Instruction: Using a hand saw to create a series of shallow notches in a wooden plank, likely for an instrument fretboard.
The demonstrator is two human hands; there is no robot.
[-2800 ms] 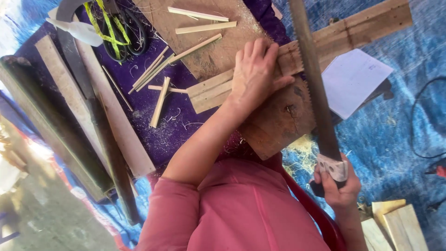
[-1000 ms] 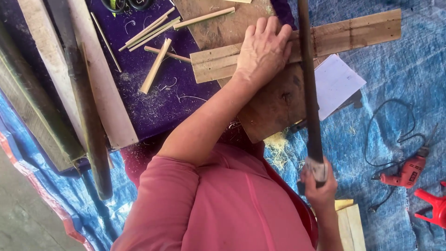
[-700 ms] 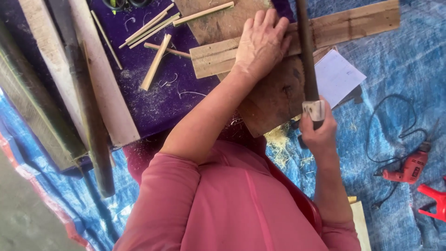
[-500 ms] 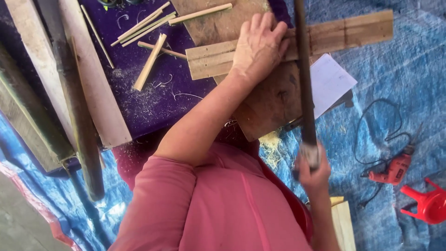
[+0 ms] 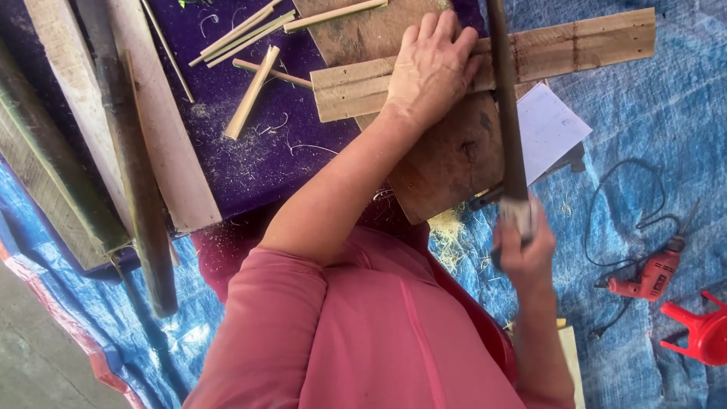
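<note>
Tarpaulin (image 5: 659, 98), blue and creased, covers the ground across the right and lower left of the frame, with a strip of bare grey floor showing in the lower-left corner. A purple cloth (image 5: 257, 151) lies over it in the upper middle, dusted with shavings and strewn with thin bamboo splints (image 5: 252, 92). Long weathered planks (image 5: 163, 129) run diagonally down the upper left, a dark pole among them. At the right edge lie a red power drill (image 5: 647, 276) with its black cord looped above it, and part of a red plastic stool (image 5: 700, 333) in the lower right. A white sheet of paper (image 5: 549, 129) sits just right of centre.

A pale wooden slat (image 5: 575, 49) lies across a brown board (image 5: 447, 163) at the top centre, its long axis nearly horizontal, rising slightly toward the upper right. The left hand (image 5: 432, 68) rests flat on the slat, fingers spread and pointing toward the top of the frame, pressing it against the board.

The right hand (image 5: 522, 254), right of centre and low, is closed in a fist round the pale handle of a long dark blade (image 5: 503, 98). The blade's long axis runs almost vertically, pointing to the top edge, and crosses the slat just right of the left hand's fingers.
</note>
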